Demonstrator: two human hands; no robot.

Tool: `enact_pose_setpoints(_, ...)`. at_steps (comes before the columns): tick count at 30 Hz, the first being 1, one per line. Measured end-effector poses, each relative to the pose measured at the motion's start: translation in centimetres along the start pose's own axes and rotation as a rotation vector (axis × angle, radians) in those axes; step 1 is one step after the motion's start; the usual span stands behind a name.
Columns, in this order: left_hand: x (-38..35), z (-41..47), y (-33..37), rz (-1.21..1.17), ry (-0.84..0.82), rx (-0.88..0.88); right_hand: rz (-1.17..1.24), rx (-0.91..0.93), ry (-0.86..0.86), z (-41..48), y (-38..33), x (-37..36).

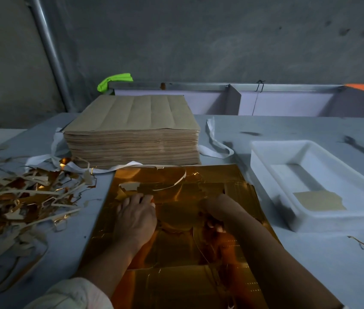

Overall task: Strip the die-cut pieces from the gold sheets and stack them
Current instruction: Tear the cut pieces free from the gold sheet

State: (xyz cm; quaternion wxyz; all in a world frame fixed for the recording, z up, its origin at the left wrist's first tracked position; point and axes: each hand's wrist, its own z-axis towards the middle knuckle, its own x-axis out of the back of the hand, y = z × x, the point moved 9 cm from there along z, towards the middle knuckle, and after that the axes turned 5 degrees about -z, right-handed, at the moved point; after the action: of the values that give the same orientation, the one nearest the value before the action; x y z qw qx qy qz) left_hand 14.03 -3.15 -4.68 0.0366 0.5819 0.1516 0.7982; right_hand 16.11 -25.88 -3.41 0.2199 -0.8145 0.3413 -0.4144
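Gold sheets [176, 253], mirror-glossy and scored with die-cut lines, lie at the near edge of the bench [310, 253]. The left hand [135, 217] presses flat on them, fingers straight; the right hand [217, 216] curls on a rounded matte die-cut piece [176, 216] (grip blurred). Curly foil trimmings [20, 197] crowd the left edge. A thick kraft-brown stack [132, 130] sits behind. A narrow strip of bench separates the sheets from a white plastic tray [283, 142] holding one brown piece [319, 200].

One view only, worn on my head: wide-angle, facing forward and down across the grey table [310, 253]. It sits close over my left hand [135, 217] and right hand [217, 210], low centre. The concrete wall [198, 41] fills the upper frame.
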Motion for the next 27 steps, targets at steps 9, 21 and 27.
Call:
enact_pose_setpoints(9,0.0,-0.1,-0.1,0.006,0.011,0.000,0.233,0.014,-0.022,0.1,-0.1,-0.2)
enact_pose_setpoints(21,-0.1,0.0,-0.1,0.016,0.012,0.008,0.385,0.223,0.093,-0.3,-2.0,1.0)
enact_pose_setpoints(27,0.1,0.0,-0.1,0.005,0.020,0.007,0.798,0.141,-0.002,-0.1,-1.0,0.5)
